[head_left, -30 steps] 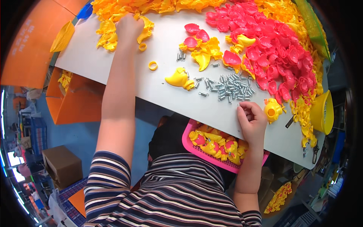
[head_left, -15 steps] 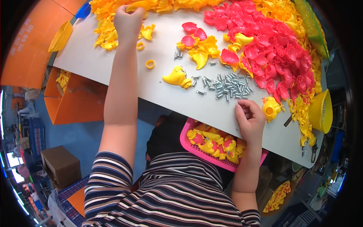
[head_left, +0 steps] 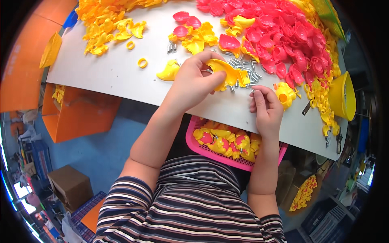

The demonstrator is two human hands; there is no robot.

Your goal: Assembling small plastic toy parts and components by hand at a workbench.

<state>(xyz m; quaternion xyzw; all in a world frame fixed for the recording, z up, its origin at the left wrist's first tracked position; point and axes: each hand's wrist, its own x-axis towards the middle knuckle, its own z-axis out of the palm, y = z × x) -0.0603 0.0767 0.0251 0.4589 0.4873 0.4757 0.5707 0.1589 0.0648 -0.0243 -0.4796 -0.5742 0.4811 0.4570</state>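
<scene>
My left hand (head_left: 194, 81) pinches a curved yellow plastic shell piece (head_left: 227, 75) above a pile of small metal springs (head_left: 253, 75). To its right, my right hand (head_left: 267, 107) is closed near the table's front edge. A small silvery spring (head_left: 253, 91) shows at its fingertips, mostly covered by them. Just beyond that hand sits a yellow plastic figure (head_left: 285, 96) with a round opening. Left of the springs lies a yellow shell piece (head_left: 168, 71). Behind are several red cup-shaped parts (head_left: 229, 41) among yellow shells.
Large heaps of red parts (head_left: 279, 34) and yellow shells (head_left: 97, 24) cover the far side of the white table (head_left: 97, 77). A pink basket (head_left: 194, 139) of yellow-and-red pieces is at my lap. Yellow rings (head_left: 142, 62) lie leftward; a yellow container (head_left: 342, 97) stands at right.
My left hand has come from the far-left yellow heap to the springs, bringing a yellow shell piece. My right hand stays pinched near the table edge. The view has shifted slightly.
</scene>
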